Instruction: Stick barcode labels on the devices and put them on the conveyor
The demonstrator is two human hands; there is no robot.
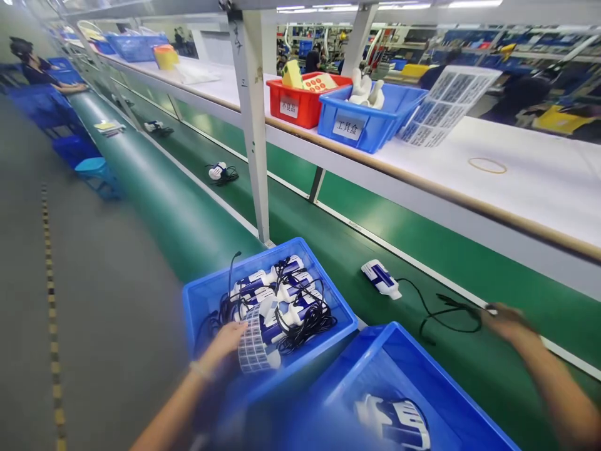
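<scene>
My left hand [229, 338] is closed on the edge of a curled, translucent label sheet [253, 341] with a grid of labels. The sheet hangs over a blue bin [201, 291] filled with several white-and-blue corded devices [253, 285] and their bundled black cables. On the green belt at right lies another white-and-blue corded device [381, 279], its black cable [436, 313] trailing toward my right hand [509, 322]. That hand is at the cable's far end, with a small dark item at its fingertips. Motion smears its fingers, so its grip is unclear.
A second blue bin [399, 335] in front holds a similar device [397, 423]. Above the belt, a shelf [530, 175] carries a red bin [300, 100], a blue bin with gloves [366, 119], and a label sheet [448, 103]. A white post [256, 138] rises beside the belt. A person [37, 69] sits far left.
</scene>
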